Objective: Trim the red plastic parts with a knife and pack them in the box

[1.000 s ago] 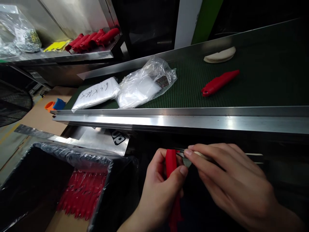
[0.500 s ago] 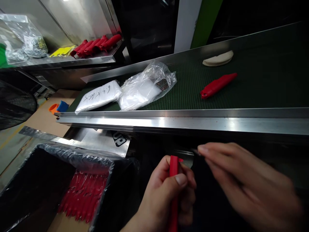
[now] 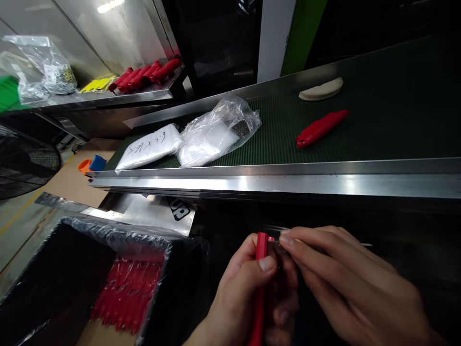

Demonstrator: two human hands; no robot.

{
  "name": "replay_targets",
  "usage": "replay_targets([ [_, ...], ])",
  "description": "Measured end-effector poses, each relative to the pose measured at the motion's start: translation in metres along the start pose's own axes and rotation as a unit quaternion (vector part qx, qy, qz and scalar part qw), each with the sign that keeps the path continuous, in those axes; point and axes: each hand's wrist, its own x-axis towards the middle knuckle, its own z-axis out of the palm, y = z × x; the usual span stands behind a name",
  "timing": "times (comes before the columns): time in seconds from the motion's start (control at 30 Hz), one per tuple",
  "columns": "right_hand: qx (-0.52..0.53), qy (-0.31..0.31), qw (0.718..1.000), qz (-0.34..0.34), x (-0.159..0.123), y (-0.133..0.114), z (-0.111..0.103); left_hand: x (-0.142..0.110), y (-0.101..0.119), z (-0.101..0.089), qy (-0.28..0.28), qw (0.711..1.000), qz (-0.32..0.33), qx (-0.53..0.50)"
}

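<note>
My left hand (image 3: pixel 241 293) is wrapped round a long red handle (image 3: pixel 260 288), held upright with the thumb pressed on its near side. A small red tip juts from the handle's right side near its top. My right hand (image 3: pixel 338 274) pinches a thin, dark, flat piece (image 3: pixel 275 244) between thumb and fingertips. That piece reaches the handle's upper right side, beside the small red tip; it is too small and dim to tell its exact kind. Beyond both hands, another red handle (image 3: pixel 321 128) lies on the green conveyor belt (image 3: pixel 277 127).
On the belt lie a pale curved piece (image 3: pixel 321 90) and white plastic packs (image 3: pixel 149 146). A metal rail (image 3: pixel 288 185) edges it. Lower left stands a lined box (image 3: pixel 165 259) with several red handles in rows. A shelf (image 3: pixel 144 95) holds more red pieces; a fan (image 3: pixel 27 163) is left.
My right hand has moved left, bringing the thin piece from apart to the red handle's upper side. The left hand keeps its grip on the handle. The view has shifted slightly.
</note>
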Motion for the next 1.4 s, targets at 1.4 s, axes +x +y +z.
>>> replay_targets([
  [1.4, -0.035, -0.061, 0.993, -0.094, -0.003, 0.027, -0.018, 0.006, -0.018, -0.025, -0.155, 0.966, -0.115, -0.17],
])
